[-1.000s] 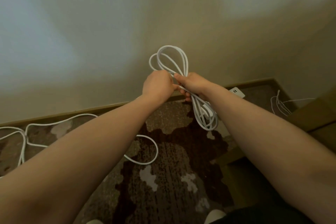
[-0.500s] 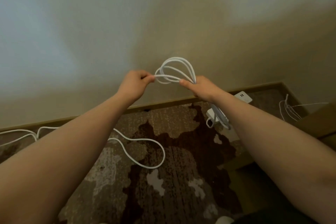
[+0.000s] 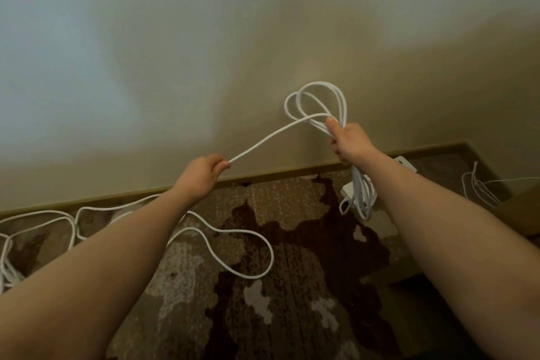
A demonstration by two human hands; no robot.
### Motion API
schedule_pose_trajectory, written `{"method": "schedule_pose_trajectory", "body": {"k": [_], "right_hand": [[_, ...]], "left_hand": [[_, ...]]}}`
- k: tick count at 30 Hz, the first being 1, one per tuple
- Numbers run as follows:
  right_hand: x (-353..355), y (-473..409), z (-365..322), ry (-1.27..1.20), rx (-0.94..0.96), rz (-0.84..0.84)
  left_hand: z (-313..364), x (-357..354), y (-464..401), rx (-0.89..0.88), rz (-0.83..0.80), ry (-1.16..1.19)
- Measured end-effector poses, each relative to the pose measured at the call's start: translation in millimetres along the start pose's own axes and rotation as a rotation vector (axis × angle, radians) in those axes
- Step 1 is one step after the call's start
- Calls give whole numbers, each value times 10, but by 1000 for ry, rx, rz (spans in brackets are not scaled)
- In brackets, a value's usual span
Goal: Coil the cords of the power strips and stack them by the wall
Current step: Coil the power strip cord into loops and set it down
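The right hand [image 3: 352,142] grasps the gathered loops of the white cord [image 3: 315,102] in front of the wall [image 3: 204,52], with loops rising above the fist and more loops hanging below it next to a white power strip [image 3: 349,191]. The left hand [image 3: 201,174] pinches a single taut strand of the same cord, lower than the right hand and nearer the baseboard [image 3: 277,174]. Below the wall, the remaining slack lies in loose curves on the patterned carpet [image 3: 292,301].
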State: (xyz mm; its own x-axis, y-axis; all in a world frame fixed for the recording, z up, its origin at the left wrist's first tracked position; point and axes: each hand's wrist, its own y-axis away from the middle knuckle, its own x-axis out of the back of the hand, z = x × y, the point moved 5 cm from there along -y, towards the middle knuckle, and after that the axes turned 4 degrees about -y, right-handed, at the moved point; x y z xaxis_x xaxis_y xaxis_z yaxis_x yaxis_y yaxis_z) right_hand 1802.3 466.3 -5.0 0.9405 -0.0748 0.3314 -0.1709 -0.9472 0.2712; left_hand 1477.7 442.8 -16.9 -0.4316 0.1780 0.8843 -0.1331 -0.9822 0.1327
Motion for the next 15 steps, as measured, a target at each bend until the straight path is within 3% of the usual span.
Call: {"method": "schedule_pose_trajectory", "body": {"k": [6, 10, 12, 15], "right_hand": [[147, -7, 85, -48, -46, 136], [103, -15, 138, -104, -52, 64], [80, -21, 144, -129, -35, 32], [39, -12, 119, -152, -4, -17]], "left_hand": [[239, 50, 83, 19, -46, 84], [1064, 300, -15, -84, 144, 408], [1412, 279, -66, -117, 128, 461], [1384, -49, -115, 19, 35, 367]]}}
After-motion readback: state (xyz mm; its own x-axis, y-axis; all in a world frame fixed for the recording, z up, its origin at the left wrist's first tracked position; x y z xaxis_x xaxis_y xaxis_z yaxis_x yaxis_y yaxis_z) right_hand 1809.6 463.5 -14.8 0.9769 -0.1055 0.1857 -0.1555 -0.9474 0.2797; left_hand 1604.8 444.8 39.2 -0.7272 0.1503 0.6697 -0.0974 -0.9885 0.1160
